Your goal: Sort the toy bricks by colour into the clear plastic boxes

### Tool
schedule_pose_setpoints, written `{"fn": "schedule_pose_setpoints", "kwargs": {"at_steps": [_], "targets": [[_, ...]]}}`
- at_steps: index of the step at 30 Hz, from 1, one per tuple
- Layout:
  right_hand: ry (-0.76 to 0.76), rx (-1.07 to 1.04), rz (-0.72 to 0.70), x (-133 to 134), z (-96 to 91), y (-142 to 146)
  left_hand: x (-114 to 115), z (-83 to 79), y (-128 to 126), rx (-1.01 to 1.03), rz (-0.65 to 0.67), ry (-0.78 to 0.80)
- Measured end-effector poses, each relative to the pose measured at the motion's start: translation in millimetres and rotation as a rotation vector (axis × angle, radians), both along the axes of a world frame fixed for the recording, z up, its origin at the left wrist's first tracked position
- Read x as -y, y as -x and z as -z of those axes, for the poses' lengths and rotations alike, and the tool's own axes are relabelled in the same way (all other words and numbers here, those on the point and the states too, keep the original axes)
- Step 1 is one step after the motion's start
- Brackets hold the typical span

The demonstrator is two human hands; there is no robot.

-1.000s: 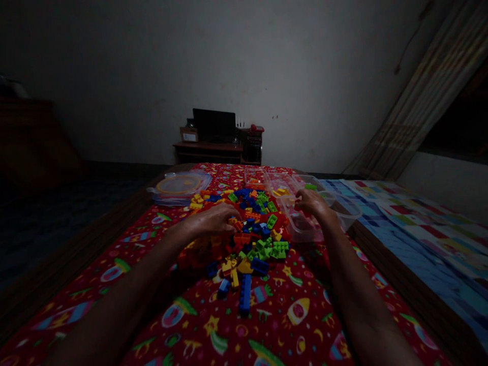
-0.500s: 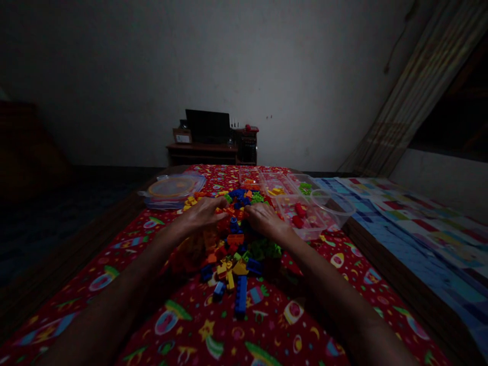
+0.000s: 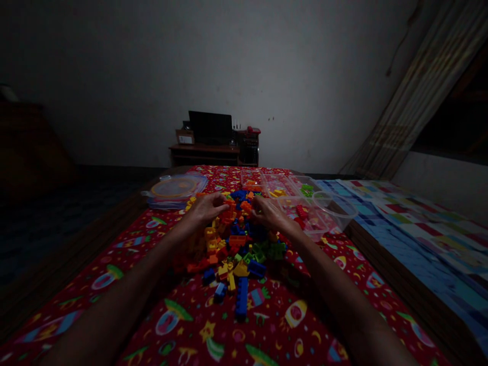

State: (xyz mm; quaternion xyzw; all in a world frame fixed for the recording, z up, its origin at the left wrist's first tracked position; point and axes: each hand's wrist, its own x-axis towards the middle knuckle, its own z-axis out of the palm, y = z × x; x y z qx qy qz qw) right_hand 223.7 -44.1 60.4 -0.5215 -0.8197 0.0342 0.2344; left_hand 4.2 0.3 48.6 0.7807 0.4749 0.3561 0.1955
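A mixed pile of plastic building bricks (image 3: 237, 241) in orange, yellow, blue and green lies on the red patterned tablecloth (image 3: 229, 345). At the pile's far left, my left hand (image 3: 208, 207) has thumb and fingers closed on an orange building brick (image 3: 229, 212). Opposite it, my right hand (image 3: 269, 213) is bent over the pile with its fingers curled. Another orange piece (image 3: 246, 206) shows at those fingertips. The dim light hides how firmly the right hand grips it. A long blue brick (image 3: 241, 297) lies nearest to me.
Clear plastic boxes (image 3: 316, 235) stand right of the pile, some with red, yellow, green or orange bricks in them. A round clear tub (image 3: 345, 216) is beside them. Stacked lids (image 3: 173, 189) lie at the left. A monitor (image 3: 210, 127) stands on a desk by the wall.
My hands have drawn slightly apart, the right one moving right. Orange bricks now show at the fingertips of both hands. The view has shifted a little.
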Motion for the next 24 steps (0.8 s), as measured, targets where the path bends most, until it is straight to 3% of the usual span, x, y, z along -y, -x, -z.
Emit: {"fn": "schedule_pose_setpoints", "kwargs": {"at_steps": [3,9,12,19,24], "targets": [[0.032,-0.202,-0.003,-3.1,0.1,4.5,1.5,-0.6,-2.2,0.066,0.018,0.034],[0.302,-0.577,-0.093,-13.6,10.1,18.6,9.6,-2.3,-16.5,0.235,0.003,0.144],[0.228,-0.592,-0.166,-16.0,16.5,22.3,13.5,-2.5,-21.3,0.269,-0.002,0.165],[0.145,-0.551,-0.107,-18.1,21.3,20.5,14.1,-8.7,-12.6,0.225,0.105,0.176],[0.154,-0.453,-0.03,-21.2,19.9,13.0,5.8,-12.6,5.1,-0.003,0.055,0.001]]}}
